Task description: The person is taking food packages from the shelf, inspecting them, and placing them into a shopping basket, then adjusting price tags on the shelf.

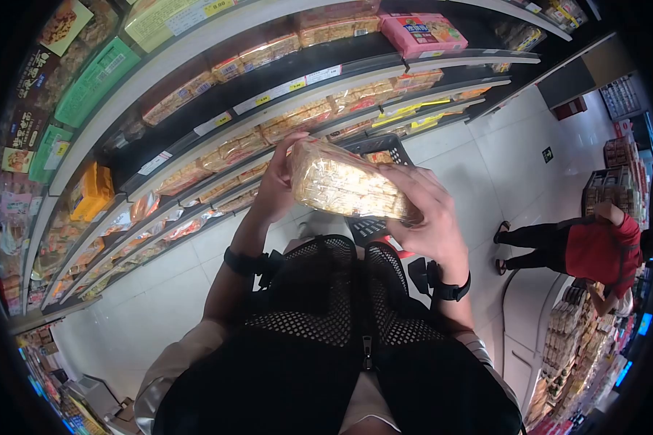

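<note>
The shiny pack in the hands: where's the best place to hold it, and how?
Probably by its two short ends, one hand from each side, as the left hand and right hand do. The pack looks long and blocky, so holding both ends should keep it level.

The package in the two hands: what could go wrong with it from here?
The package might slip, as its wrap looks shiny and the left hand and right hand hold it near its ends. A hard squeeze could crush the pale pieces inside. It also hides part of the basket, so a bump is possible.
</note>
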A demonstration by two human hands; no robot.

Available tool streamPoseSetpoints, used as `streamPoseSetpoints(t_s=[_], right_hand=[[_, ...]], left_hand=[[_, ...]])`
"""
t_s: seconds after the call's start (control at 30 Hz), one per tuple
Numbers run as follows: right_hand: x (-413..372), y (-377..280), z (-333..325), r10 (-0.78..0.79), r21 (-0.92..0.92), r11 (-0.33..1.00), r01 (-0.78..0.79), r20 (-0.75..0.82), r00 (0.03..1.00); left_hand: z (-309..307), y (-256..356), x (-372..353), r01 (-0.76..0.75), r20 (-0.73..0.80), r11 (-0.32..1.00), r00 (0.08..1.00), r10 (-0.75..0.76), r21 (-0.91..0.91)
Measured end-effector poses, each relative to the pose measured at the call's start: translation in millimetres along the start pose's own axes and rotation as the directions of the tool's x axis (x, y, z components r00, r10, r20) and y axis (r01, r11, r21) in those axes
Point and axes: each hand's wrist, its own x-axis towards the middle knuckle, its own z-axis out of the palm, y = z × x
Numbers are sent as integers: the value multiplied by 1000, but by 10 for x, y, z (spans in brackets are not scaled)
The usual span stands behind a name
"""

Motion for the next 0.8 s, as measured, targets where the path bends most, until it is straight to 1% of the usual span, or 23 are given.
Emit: streamPoseSetpoints(t_s=[0.07, 0.1, 0.13, 0.17, 0.2, 0.23, 0.3, 0.33, 0.37, 0.43, 0.47, 0.5, 0.53, 0.57, 0.6, 0.63, 0.67, 0.7, 0.77, 0.8], right_hand=[[-17, 18, -12, -7, -14, 1000, 7, 6, 1000], [-41, 74, 11, 113, 19, 993, -114, 45, 993], [-71, 144, 47, 230, 46, 971, -235, 89, 969], [-112, 252, 95, 234, 44, 970, -239, 93, 968], [-174, 417, 161, 410, 79, 904, -420, 115, 905], [-272, 617, 248, 567, 106, 806, -582, 143, 811], [-761, 1282, 621, 540, 123, 837, -532, -41, 840], [-912, 1395, 655, 612, 4, 790, -613, -46, 789], [-1079, 1542, 718, 611, -2, 791, -612, -36, 791], [-1381, 1834, 824, 777, -24, 625, -780, -76, 625], [-1469, 1911, 828, 775, -28, 628, -778, -73, 628], [-1533, 1948, 818, 803, -51, 589, -807, -76, 591], [-1572, 2003, 816, 829, -73, 549, -832, -82, 554], [-1583, 2082, 811, 827, -73, 552, -831, -83, 556], [-1555, 2134, 797, 827, -61, 553, -831, -85, 556], [-1522, 2198, 795, 826, -48, 555, -831, -87, 557], [-1488, 2306, 820, 805, -19, 586, -810, -96, 585], [-1487, 2535, 887, 804, -18, 589, -808, -96, 587], [-1480, 3063, 1011, 754, 66, 657, -751, -91, 651], [-1311, 3115, 957, 779, -88, 619, -780, -51, 624]], left_hand=[[26, -23, -9, -33, 8, 993, 999, 32, 115], [47, -35, -21, -32, 8, 993, 999, 32, 110], [66, -44, -44, 103, -34, 991, 994, -101, 80], [77, -52, -71, 237, -72, 970, 970, -234, 45], [8, -158, -110, 272, -131, 947, 959, -252, 170], [-60, -221, -141, 270, -133, 949, 959, -250, 164], [-197, -325, -235, 332, -172, 852, 943, -286, 404], [-258, -394, -312, 326, -155, 882, 945, -289, 342], [-309, -405, -389, 330, -162, 883, 943, -291, 333], [-404, -409, -527, 367, -120, 857, 930, -348, 362], [-451, -421, -594, 374, -110, 826, 926, -362, 422], [-486, -433, -652, 374, -112, 827, 926, -362, 420], [-522, -440, -696, 367, -101, 809, 926, -363, 460], [-541, -444, -732, 358, -89, 789, 927, -364, 500], [-539, -425, -762, 358, -90, 789, 927, -364, 499], [-537, -398, -786, 397, -116, 757, 910, -398, 519], [-533, -371, -798, 435, -143, 722, 891, -430, 539], [-525, -348, -804, 433, -145, 722, 892, -428, 539], [-508, -315, -830, 481, -177, 675, 865, -470, 560], [-513, -306, -846, 481, -180, 673, 865, -468, 561]])
